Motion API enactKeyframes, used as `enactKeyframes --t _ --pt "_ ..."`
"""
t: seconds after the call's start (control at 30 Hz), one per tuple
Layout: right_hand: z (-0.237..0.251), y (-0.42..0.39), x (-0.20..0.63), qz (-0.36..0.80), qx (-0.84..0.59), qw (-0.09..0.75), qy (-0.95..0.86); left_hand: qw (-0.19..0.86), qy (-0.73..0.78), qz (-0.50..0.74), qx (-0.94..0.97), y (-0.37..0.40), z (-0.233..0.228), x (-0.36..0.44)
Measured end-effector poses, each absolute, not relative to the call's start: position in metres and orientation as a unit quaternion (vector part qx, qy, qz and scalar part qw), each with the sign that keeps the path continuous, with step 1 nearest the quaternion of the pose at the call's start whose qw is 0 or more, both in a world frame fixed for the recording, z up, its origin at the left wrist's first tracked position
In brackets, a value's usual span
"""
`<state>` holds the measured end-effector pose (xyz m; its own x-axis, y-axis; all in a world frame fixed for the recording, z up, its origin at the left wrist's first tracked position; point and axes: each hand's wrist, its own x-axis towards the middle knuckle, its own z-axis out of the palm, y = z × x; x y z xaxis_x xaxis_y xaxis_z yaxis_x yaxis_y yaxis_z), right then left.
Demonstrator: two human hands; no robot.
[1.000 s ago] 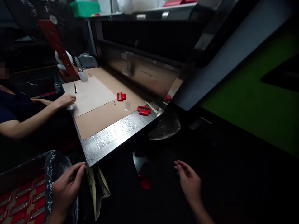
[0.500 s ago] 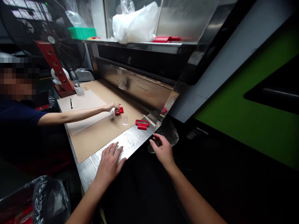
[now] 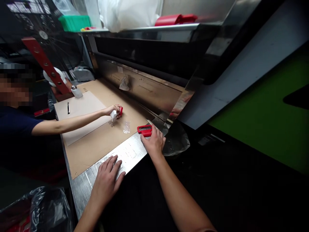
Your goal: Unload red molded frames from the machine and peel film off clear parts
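Now touching the red frame (image 3: 145, 130) with the right hand (image 3: 154, 142), versus hanging short of it, off the metal edge (image 3: 80, 191), half a second ago. Can't tell from this angle whether to call that a grip or just contact. Resting the left hand (image 3: 105, 179) loosely spread over the clear pieces (image 3: 128, 153) along that edge, same as before, gripping nothing visible. Progress-wise, calling it early with this frame: reached, but not lifted, still sitting where the cardboard (image 3: 84, 158) meets the metal. Also seeing a clear film (image 3: 126, 126) lying on the cardboard, apart from anything red. Further left, spotting a co-worker's hand (image 3: 112, 110) with a white wad (image 3: 113, 115) and another red piece (image 3: 121, 111), now tipped up.
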<state>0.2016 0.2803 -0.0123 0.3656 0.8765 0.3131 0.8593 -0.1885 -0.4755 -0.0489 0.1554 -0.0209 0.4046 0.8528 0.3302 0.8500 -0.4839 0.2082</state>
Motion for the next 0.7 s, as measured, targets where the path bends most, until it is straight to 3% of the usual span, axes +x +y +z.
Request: enactKeyframes --t 0.2,0.5,0.7 --pt "-0.026 0.267 0.211 -0.007 -0.711 0.366 -0.6 0.002 0.515 0.199 0.834 0.154 -0.017 -0.049" --pt "-0.019 0.218 0.238 -0.057 -0.497 0.57 -0.652 -0.003 0.52 0.205 0.829 0.157 -0.011 -0.049" --pt "0.001 0.173 0.231 0.103 -0.437 0.647 -0.616 -0.082 0.47 0.359 0.802 0.117 0.008 -0.042"
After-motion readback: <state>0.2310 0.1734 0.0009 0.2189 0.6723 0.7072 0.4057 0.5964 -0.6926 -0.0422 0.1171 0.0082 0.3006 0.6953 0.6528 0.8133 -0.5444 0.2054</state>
